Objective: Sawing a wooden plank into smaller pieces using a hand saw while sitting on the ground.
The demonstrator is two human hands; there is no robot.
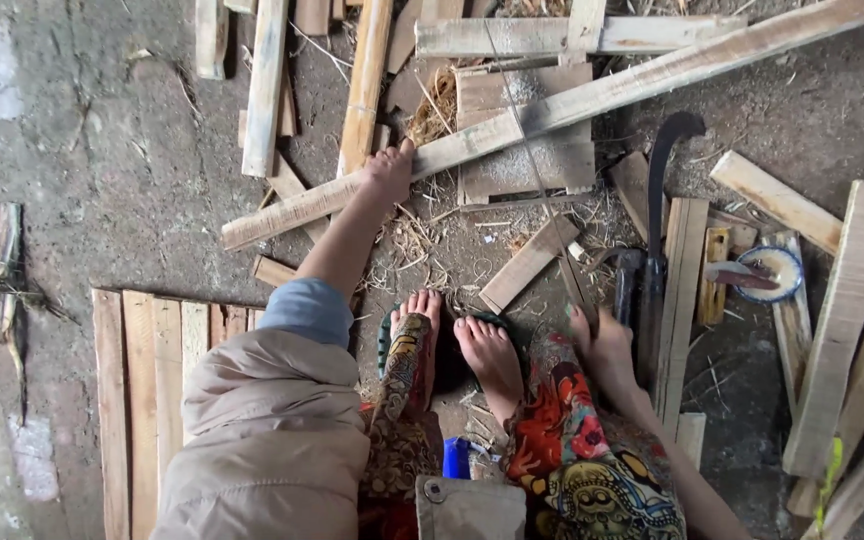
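Long plank (572,100) lies diagonally across floor scraps | my left hand (389,172) presses its lower stretch, fingers together | my right hand (602,345) rests by dark-handled blade (652,240), fingers loosely curled, holding nothing | blue-rimmed round tin (774,272) at right.

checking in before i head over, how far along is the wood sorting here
Done: a row of flat slats lies side by side at lower left. In hand: the left hand grips the long wooden strip; the right hand rests by the dark curved blade. Left: many loose planks lie scattered at right and above, so most of the pile looks unsorted.
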